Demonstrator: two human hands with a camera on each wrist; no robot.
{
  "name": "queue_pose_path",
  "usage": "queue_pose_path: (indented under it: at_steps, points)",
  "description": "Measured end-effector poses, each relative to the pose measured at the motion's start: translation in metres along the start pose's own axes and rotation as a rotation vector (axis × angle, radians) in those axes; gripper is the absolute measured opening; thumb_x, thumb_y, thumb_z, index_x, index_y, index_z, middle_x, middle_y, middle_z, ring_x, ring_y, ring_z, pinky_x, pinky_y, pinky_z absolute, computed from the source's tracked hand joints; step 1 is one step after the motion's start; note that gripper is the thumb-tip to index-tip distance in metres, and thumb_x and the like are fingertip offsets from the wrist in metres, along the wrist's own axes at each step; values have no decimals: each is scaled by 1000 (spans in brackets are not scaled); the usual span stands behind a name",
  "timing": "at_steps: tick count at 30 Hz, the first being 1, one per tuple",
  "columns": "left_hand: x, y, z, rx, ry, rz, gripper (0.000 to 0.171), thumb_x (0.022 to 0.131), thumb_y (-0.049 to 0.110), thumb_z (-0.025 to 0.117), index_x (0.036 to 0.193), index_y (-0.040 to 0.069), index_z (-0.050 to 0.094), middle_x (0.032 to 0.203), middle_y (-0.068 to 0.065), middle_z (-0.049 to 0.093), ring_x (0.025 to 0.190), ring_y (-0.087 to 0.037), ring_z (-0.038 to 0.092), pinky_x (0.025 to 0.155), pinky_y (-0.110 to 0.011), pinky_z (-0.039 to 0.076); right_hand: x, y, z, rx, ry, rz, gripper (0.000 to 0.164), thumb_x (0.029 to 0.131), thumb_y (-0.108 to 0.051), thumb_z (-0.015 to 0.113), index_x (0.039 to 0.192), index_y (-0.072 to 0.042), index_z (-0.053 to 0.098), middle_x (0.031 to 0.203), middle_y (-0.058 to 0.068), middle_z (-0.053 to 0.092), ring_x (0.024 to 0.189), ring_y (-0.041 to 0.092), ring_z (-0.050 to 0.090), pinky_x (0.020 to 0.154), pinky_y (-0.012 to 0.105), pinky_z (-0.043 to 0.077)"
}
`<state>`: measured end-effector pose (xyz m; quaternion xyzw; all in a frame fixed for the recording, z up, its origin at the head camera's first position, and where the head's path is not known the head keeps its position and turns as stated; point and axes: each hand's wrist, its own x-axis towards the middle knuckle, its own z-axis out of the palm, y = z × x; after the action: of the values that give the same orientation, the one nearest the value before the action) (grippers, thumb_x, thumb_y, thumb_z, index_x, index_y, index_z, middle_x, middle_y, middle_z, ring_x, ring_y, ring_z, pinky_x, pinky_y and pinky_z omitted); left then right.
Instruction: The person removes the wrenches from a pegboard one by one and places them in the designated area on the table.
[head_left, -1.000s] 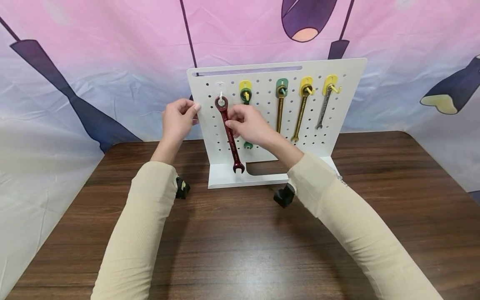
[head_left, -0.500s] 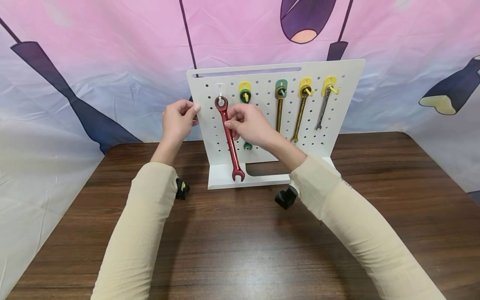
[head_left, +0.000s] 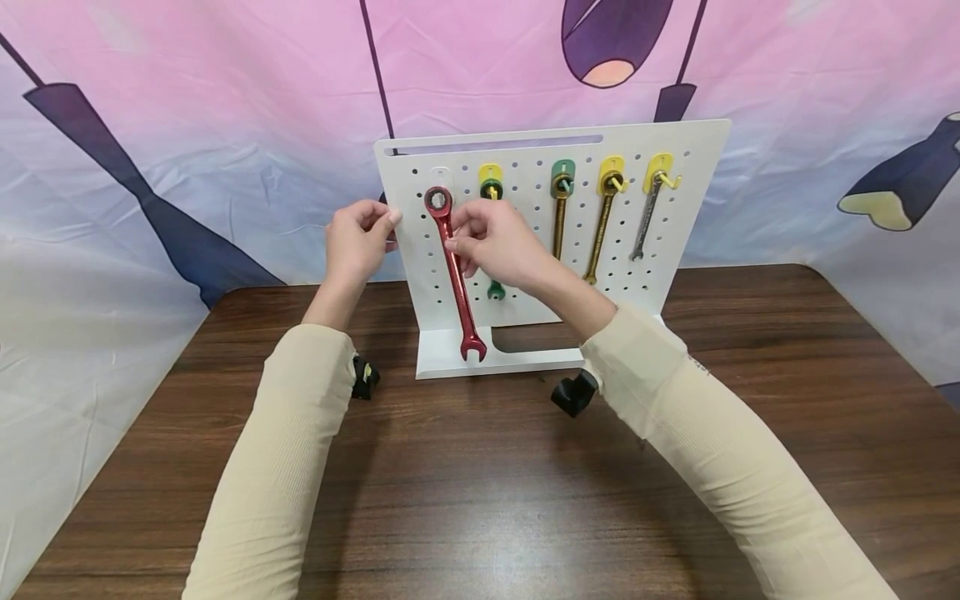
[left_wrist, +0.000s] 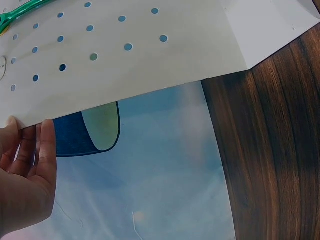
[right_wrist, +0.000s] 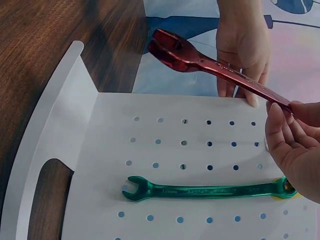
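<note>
A red combination wrench [head_left: 459, 292] is pinched between the thumb and fingers of my right hand [head_left: 498, 242], its ring end up and open end down. The ring lies in front of a white hook's plate [head_left: 441, 176] on a white pegboard [head_left: 678, 218]; whether the hook passes through it I cannot tell. In the right wrist view, the red wrench's shaft stands off the board. My left hand [head_left: 356, 237] grips the board's left edge, fingertips pinching it in the left wrist view. A green wrench [right_wrist: 210, 191] hangs beside the red one, partly hidden by my right hand in the head view.
Two brass-coloured wrenches, one on a green hook [head_left: 563, 171] and one on a yellow hook [head_left: 612, 165], hang to the right. A smaller silver wrench [head_left: 647, 218] hangs furthest right. The board's foot stands on a dark wooden table [head_left: 465, 467] before a patterned cloth [head_left: 247, 167].
The red wrench's lower end first swung down and toward me. Its ring has since shifted slightly left and up, with my right hand. My left hand stays on the board's edge.
</note>
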<state>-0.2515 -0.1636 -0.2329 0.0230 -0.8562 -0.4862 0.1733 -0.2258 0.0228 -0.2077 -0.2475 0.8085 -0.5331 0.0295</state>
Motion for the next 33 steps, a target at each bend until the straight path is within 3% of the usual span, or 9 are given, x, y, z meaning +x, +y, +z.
queue_pose_path:
  at_steps: [19,33]
  points:
    - [1,-1,0,7,0,16,27,92,24,54,98,-1,63,93,-14,63,84,-21,60,75,-25,56,-15,10,-5,-5,-68,24,6,89,2,56,94,3,54,76,13,60,60,24,60,59,32,56]
    - [0,0,-1,8,-6,3,28,92,25,54,99,-1,63,94,-14,62,83,-20,61,76,-24,55,-34,28,-10,46,-121,118,5,88,6,55,92,7,53,77,16,62,59,23,60,63,37,58]
